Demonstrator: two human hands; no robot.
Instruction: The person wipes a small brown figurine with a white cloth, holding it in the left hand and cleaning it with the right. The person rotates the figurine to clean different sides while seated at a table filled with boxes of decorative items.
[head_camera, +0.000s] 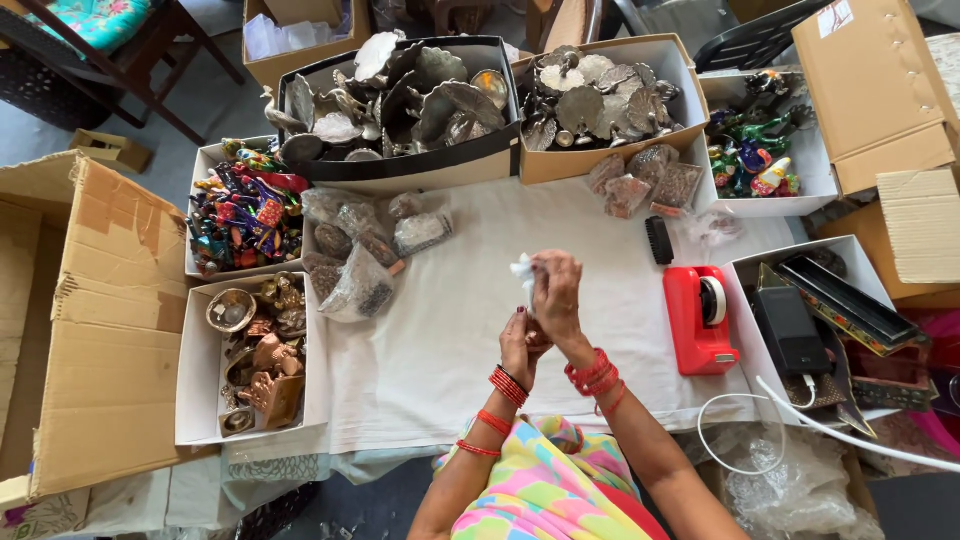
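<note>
We pinch the small white wrap (523, 270) in the grip of our right hand (557, 295), with our left hand (520, 345) just under it, fingers curled on its lower part. We should hold it snug above the tabletop (470, 330) and fold slowly.
</note>
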